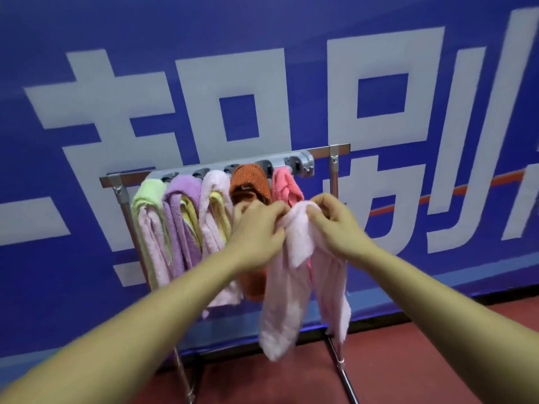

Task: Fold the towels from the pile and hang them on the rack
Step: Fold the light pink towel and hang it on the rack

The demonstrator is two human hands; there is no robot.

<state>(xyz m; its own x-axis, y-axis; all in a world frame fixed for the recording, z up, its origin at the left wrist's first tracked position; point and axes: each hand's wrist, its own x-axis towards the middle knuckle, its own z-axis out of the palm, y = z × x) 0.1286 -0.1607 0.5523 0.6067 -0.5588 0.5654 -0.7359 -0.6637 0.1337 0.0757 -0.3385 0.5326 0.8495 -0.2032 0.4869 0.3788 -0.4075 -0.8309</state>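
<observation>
both hands (pixel 297 225) pinch a pale pink towel (pixel 294 287) before the rack (pixel 334 164).

Two long arms are showing, and both are bare all the way down with no sleeves. The left hand (pixel 256 228) and the right hand (pixel 338 225) are wearing no gloves, rings or watches.

Towels (pixel 204 217) on rack (pixel 334 170); wall (pixel 87 68) behind.
</observation>
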